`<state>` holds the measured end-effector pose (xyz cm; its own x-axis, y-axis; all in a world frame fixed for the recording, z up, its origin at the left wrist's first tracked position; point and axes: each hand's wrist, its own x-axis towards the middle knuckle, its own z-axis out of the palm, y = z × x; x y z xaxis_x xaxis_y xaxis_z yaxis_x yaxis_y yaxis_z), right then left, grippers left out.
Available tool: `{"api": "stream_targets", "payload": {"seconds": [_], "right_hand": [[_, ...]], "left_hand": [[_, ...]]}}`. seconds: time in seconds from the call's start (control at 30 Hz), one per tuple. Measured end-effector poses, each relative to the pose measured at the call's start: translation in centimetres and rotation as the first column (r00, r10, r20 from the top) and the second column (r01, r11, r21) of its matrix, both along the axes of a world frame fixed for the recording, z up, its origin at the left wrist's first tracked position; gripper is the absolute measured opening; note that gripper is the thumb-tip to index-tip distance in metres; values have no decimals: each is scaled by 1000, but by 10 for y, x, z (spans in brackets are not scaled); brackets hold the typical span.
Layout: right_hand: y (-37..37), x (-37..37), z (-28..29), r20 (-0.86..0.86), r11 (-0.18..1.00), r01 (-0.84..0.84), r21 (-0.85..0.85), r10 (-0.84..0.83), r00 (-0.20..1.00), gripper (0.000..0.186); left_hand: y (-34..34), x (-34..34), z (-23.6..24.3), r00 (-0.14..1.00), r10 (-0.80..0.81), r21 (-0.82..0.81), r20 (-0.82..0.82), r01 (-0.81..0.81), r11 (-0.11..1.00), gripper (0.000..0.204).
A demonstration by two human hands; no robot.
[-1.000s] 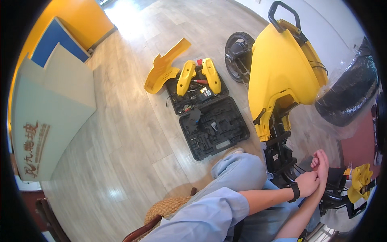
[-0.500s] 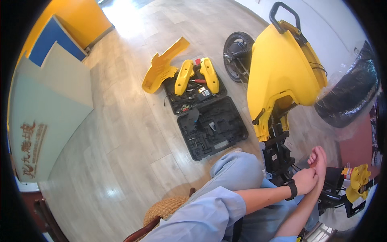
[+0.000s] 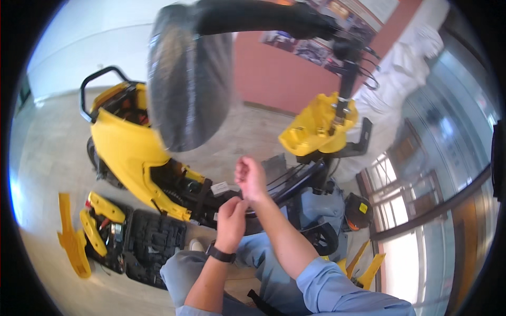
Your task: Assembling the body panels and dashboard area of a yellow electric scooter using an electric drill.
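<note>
My left hand, with a black watch on its wrist, is closed with its fingertips at my right wrist. My right hand is raised above my lap, fingers curled in and no object visible in them. Beyond my hands stands a partly stripped yellow scooter, its black frame and wiring bare in the middle. A plastic-wrapped dark seat-like piece rises above it. Right of my hands, a yellow front cover surrounds the steering column.
An open black tool case lies on the floor at left, with yellow panels on it and a longer yellow panel beside it. A black wheel and a dark cap-like item are at right, near glass doors.
My view has swung to the right, bringing the steering column, pink wall and glass doors in. My left hand stays at my right wrist; both arms now sit mid-view.
</note>
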<state>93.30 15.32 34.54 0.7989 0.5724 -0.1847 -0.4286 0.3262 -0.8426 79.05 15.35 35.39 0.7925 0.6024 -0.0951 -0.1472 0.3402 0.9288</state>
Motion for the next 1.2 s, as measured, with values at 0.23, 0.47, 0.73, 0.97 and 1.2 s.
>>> {"api": "stream_targets", "payload": {"seconds": [0.23,0.47,0.73,0.97,1.2], "right_hand": [[-23,23,12,26,999,32,13,-32,999,20],[-26,32,14,500,986,102,-132,-22,866,34],[-64,23,26,695,766,75,-638,532,484,21],[-59,12,25,723,788,62,-612,527,447,12],[-65,-10,44,741,751,3,-661,651,167,9]], "left_hand": [[-18,29,11,999,17,-99,-47,-21,995,24],[-30,59,-1,987,149,-420,55,-113,901,29],[-33,67,-31,981,75,-509,180,28,860,38],[1,52,-57,969,219,-357,110,-168,919,37],[14,36,-78,930,339,-85,140,-329,940,30]]}}
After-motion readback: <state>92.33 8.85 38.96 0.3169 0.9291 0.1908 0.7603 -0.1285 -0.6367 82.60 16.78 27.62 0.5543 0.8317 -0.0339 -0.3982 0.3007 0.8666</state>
